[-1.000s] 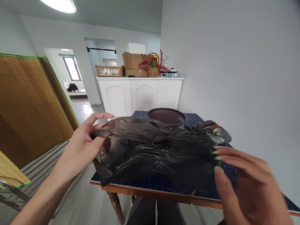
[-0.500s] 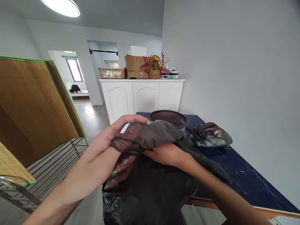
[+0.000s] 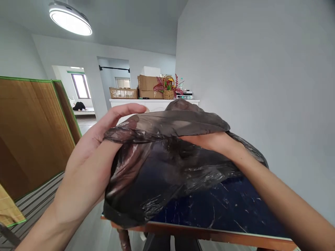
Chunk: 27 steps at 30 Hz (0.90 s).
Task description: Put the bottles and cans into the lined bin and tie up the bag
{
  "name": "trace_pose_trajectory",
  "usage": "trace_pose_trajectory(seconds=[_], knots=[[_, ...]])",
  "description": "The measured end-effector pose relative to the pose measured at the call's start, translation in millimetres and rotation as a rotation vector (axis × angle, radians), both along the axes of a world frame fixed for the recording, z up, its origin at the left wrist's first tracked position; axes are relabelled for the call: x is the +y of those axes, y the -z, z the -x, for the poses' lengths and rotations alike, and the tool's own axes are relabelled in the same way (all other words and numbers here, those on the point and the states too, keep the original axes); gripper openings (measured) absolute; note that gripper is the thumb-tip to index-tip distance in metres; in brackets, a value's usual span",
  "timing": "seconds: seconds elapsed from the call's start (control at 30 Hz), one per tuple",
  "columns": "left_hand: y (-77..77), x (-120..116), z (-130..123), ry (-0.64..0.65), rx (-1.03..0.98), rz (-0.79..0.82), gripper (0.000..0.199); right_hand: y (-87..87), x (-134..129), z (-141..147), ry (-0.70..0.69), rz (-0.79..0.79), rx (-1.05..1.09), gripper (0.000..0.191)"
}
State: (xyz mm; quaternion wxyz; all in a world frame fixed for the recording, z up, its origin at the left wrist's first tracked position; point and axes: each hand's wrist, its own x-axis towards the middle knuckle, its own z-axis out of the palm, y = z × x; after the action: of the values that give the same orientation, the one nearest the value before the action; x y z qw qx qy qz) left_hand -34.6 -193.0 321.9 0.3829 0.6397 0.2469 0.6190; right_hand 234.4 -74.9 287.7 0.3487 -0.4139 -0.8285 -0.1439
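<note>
A thin black plastic bag (image 3: 167, 167) is held up in front of me, crumpled and partly see-through, above the dark blue marbled tabletop (image 3: 217, 205). My left hand (image 3: 94, 146) grips the bag's gathered edge, with the index finger stretched along its top and the thumb under the film. From the right, my right hand (image 3: 209, 141) reaches under the folded upper part of the bag and holds it there. The film covers its fingers, so their exact pose is hidden.
Beyond the table stands a white cabinet (image 3: 154, 104) with cardboard boxes (image 3: 150, 87) and a flower basket (image 3: 169, 93) on top. A bamboo mat (image 3: 34, 132) hangs over a metal rack at the left. A grey wall (image 3: 248, 69) borders the right side.
Both hands have risen with the bag, and its lower part has swung up and spread over the table. The round dark bin and the filled bag behind are now hidden. My view has tilted up.
</note>
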Motion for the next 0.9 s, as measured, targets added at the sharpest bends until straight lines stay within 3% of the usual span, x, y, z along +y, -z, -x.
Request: trace_pose_trajectory(seconds=[0.1, 0.23, 0.4, 0.53, 0.7, 0.9], knots=[[-2.3, 20, -1, 0.089, 0.003, 0.03, 0.019, -12.1, 6, -16, 0.074, -0.033, 0.005, 0.038], [-1.5, 43, -11, 0.12, -0.027, 0.119, 0.018, -5.6, 9, -26, 0.124, 0.007, 0.015, 0.039], [5.7, 72, -27, 0.161, 0.01, 0.259, 0.018, 17.9, -2, -30, 0.177, 0.305, -0.055, 0.035], [16.6, 100, -31, 0.158, 0.038, 0.305, 0.025, 29.8, 5, -35, 0.078, 0.506, -0.116, 0.044], [30.9, 135, -27, 0.05, 0.114, 0.28, 0.039, 38.9, 50, -40, -0.1, 0.659, -0.067, 0.044], [38.3, 169, -21, -0.038, 0.195, 0.283, 0.046, 52.1, 120, -22, -0.245, 0.814, -0.265, 0.029]])
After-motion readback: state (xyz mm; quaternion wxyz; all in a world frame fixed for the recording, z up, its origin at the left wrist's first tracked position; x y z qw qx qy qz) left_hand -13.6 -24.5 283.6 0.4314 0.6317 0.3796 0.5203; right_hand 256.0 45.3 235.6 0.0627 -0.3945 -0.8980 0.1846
